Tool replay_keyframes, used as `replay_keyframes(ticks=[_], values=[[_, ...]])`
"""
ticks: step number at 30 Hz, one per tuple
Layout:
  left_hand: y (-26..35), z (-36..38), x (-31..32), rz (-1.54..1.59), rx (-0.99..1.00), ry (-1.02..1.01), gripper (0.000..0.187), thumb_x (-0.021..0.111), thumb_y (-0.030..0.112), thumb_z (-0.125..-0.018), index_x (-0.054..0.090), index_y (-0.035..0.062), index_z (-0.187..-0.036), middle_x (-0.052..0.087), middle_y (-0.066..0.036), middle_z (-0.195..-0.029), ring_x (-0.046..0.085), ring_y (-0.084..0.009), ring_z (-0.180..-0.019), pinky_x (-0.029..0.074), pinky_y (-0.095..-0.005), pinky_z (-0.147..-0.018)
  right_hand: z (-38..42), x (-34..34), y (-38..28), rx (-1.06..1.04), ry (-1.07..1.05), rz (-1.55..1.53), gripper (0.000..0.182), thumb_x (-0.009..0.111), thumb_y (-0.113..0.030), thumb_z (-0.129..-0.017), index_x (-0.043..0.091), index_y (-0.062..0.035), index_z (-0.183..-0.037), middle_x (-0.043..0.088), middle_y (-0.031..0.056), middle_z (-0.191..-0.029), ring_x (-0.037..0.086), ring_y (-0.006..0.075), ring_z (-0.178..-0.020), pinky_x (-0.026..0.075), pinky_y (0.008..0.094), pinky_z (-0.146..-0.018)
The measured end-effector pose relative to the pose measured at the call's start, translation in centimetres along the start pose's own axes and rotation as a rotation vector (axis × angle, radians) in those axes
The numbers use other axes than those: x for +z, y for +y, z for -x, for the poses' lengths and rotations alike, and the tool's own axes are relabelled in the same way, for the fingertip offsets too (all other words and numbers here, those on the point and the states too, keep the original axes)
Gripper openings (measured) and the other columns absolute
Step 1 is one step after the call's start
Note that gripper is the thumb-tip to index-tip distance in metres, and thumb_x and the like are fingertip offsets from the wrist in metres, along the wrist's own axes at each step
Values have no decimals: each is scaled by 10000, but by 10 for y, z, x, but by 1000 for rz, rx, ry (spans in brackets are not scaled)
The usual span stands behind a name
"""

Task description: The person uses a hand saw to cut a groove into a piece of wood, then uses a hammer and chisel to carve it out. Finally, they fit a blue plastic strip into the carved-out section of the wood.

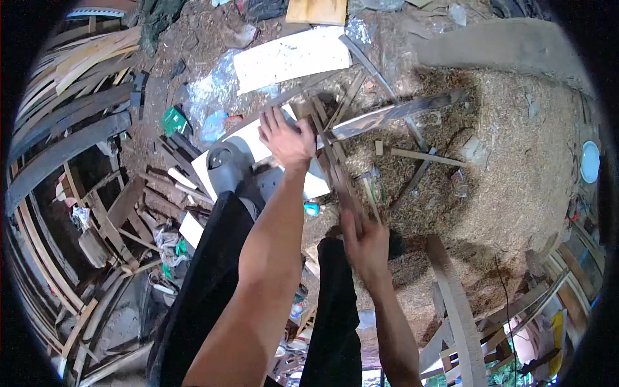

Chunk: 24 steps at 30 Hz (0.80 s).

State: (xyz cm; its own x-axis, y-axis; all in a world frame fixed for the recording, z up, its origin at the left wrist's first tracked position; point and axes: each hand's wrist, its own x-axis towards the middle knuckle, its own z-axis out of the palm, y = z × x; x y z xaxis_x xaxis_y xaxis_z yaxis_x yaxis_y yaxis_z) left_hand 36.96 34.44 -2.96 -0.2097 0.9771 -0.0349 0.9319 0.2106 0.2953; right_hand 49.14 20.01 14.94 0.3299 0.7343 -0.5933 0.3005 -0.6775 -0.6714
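Both hands steady a bundle of thin wooden slats over a sawdust heap.

The left hand (285,138) lies with fingers spread over the far end of the wooden slats (335,168), pressing them down; the right hand (365,244) closes loosely round their near end, thumb and fingers around the strips. The slats run between the two hands, slanting away from the person. Just beyond the left hand a long machete-like blade (387,116) lies across the sawdust heap (516,161), touching the far ends of the slats as far as I can tell. The step looks like gathering and aligning the strips; the next move probably calls for a firm hold at both ends so none slips out.
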Motion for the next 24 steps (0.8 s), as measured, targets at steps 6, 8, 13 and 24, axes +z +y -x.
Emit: replay_keyframes(ticks=[6, 8, 13, 24], values=[[1, 2, 0, 37, 17, 27, 646, 509, 264, -759, 465, -52, -1322, 452, -198, -1403, 317, -362, -1377, 198, -532, -1137, 61, -30, -1, 67, -22, 56, 247, 626, -236, -905, 684, 3, -908, 631, 214, -666, 656, 401, -630, 506, 423, -554], [3, -1, -4, 12, 11, 17, 636, 510, 264, -757, 470, -51, -1309, 452, -197, -1399, 321, -361, -1375, 200, -533, -1136, 25, -6, -1, -42, 74, 15, 308, 619, -287, -909, 697, -1, -825, 615, 213, -627, 653, 387, -604, 502, 415, -542], [-1, 0, 1, 14, 25, 34, 622, 522, 254, -754, 468, -34, -1303, 466, -183, -1372, 328, -359, -1359, 215, -527, -1122, -37, 18, -20, 48, -34, 62, 468, 573, -411, -920, 686, -8, -711, 594, 219, -591, 639, 387, -569, 501, 438, -548], [-2, 1, 5, -7, 37, 81, 629, 528, 257, -750, 481, -38, -1304, 484, -182, -1369, 356, -347, -1346, 232, -525, -1113, 59, -26, 22, -82, -27, 63, 293, 593, -247, -934, 698, 15, -1011, 546, 193, -543, 622, 215, -474, 429, 352, -465]])
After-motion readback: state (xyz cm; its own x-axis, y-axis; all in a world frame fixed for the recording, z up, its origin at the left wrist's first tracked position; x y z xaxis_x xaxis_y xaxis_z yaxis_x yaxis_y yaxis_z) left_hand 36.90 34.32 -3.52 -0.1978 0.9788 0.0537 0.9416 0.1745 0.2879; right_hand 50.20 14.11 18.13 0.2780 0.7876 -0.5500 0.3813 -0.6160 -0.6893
